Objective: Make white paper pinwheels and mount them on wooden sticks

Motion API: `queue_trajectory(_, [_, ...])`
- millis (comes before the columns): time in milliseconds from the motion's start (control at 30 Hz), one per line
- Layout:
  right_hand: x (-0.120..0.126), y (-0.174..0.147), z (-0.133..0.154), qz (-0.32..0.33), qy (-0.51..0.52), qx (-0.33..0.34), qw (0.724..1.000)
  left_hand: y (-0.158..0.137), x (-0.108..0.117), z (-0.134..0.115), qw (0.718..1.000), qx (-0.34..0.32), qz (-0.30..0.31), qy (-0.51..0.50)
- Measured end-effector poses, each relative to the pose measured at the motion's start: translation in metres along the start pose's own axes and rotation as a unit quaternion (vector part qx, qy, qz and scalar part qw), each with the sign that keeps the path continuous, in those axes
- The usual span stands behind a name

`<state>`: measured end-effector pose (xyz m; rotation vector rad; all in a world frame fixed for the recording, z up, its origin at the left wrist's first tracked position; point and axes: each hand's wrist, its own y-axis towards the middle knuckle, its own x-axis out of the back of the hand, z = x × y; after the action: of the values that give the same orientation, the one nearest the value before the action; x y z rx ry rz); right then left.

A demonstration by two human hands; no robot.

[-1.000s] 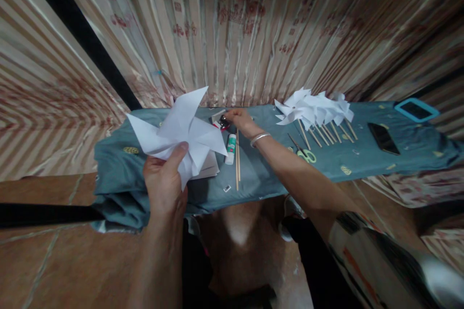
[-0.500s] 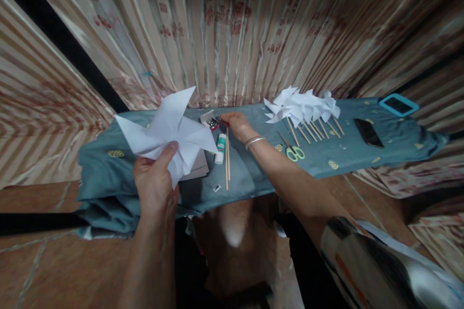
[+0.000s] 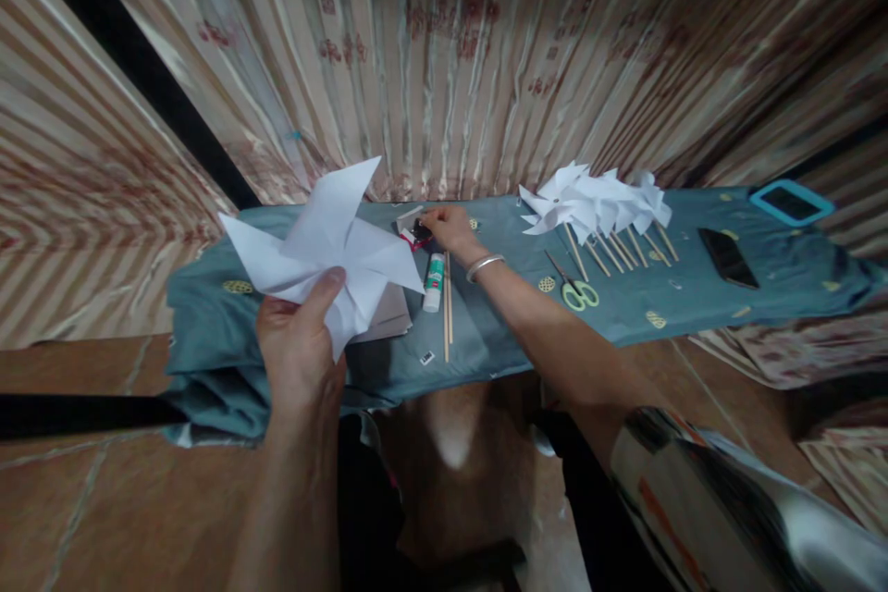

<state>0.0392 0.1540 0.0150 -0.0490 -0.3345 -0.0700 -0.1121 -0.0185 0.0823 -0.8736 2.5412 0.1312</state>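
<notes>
A white paper pinwheel (image 3: pixel 326 250) is pinched in my left hand (image 3: pixel 298 333), the thumb pressed near its centre. My right hand (image 3: pixel 450 229) has its fingers at a small open box (image 3: pixel 414 239) with red and dark contents. Its fingertips are drawn together; whatever lies between them is too small to make out. Just in front of the box lie a green and white glue stick (image 3: pixel 434 282) and two thin wooden sticks (image 3: pixel 448 314). Partly under the pinwheel rests a stack of paper (image 3: pixel 392 314).
Several finished pinwheels (image 3: pixel 589 199) on sticks lie in a row at right. Scissors (image 3: pixel 579 294) with green handles, a black phone (image 3: pixel 728 257) and a blue-framed device (image 3: pixel 791 202) share the cloth-covered table (image 3: pixel 499 342). A pleated curtain (image 3: pixel 444 65) hangs behind.
My right fingers have moved left, over the small box. The pinwheel stays in my left hand. The view has shifted slightly, so the table appears further right.
</notes>
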Motion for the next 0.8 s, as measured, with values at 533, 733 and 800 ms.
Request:
queue_trajectory(533, [0.112, -0.14, -0.039, 0.076, 0.253, -0.187, 0.946, -0.028, -0.025, 0.034, 0.993, 0.086, 0.081, 0.028])
queue_trajectory(733, [0.123, -0.144, -0.055, 0.063, 0.321, -0.219, 0.919, -0.04, -0.039, 0.054, 0.986, 0.107, 0.112, 0.056])
queue_trajectory(800, [0.127, -0.146, -0.057, 0.067, 0.333, -0.23, 0.912, -0.042, -0.043, 0.06, 0.983, 0.116, 0.122, 0.072])
